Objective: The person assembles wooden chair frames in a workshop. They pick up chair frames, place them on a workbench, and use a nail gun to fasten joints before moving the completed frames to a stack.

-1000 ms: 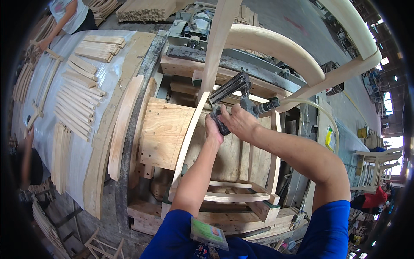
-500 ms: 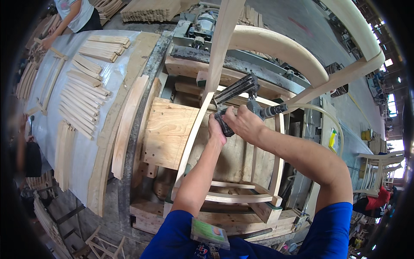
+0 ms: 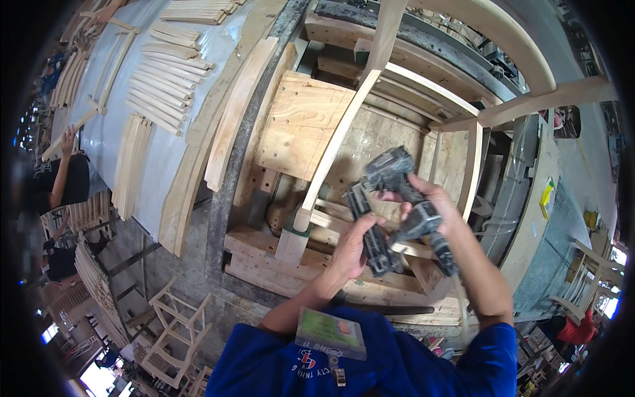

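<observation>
A black pneumatic nail gun (image 3: 390,169) with a long magazine is between my hands, low over the near side of a pale wooden chair frame (image 3: 340,142). My right hand (image 3: 440,202) is wrapped round its handle. Closed against the magazine is my left hand (image 3: 350,251), its thumb lying along the edge. A pale air hose (image 3: 462,308) runs from the tool down beside my right forearm. The chair frame lies in a heavy wooden fixture (image 3: 264,255); its curved back rail (image 3: 512,30) rises at the far right. The tool hides part of the near rails.
At left, a plastic-covered table (image 3: 149,198) bears several stacks of wooden slats (image 3: 159,92). A plywood panel (image 3: 304,122) sits left of the frame, beside a loose board (image 3: 241,112). A co-worker's arm (image 3: 63,169) shows at far left. Another chair frame (image 3: 178,327) stands lower left.
Both hands have brought the nail gun from the frame's far left corner toward me, turning it round. My left hand has shifted onto the magazine. The view has tilted nearer my body.
</observation>
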The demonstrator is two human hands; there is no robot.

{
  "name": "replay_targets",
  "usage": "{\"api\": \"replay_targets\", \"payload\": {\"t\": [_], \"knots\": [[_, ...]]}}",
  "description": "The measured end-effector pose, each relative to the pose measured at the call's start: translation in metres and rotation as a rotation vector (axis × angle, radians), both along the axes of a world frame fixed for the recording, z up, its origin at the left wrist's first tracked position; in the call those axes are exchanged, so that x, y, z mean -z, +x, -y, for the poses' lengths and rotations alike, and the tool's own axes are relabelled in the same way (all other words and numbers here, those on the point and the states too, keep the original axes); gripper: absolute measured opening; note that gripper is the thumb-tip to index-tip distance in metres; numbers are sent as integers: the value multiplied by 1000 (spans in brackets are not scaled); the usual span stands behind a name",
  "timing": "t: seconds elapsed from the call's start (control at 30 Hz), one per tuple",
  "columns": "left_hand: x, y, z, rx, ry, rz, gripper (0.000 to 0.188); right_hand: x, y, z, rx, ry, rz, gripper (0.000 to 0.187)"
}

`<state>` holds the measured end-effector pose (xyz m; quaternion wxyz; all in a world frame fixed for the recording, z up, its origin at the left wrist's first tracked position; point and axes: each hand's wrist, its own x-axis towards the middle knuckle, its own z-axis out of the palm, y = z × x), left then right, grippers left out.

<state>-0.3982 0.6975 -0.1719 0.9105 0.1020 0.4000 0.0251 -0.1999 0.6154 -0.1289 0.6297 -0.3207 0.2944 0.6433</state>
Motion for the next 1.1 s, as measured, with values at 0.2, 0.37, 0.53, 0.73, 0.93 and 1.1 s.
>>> {"api": "replay_targets", "payload": {"t": [0.2,0.37,0.53,0.73,0.93,1.1], "knots": [[2,-38,-15,-79,75,-220,26,58,-41,-18,-5,-3,-179,42],[-2,-37,-20,-96,79,-310,26,69,-41,-25,-26,31,-257,41],[-14,-35,-17,-69,57,-268,24,65,-40,-18,-8,18,-280,39],[-21,-31,-15,-8,59,-392,20,78,-47,-8,-4,85,-307,42],[-8,-14,-21,136,293,-328,20,77,-24,5,-253,-28,49,42],[-5,64,-61,939,911,-182,36,91,12,-20,-728,-330,672,53]]}}
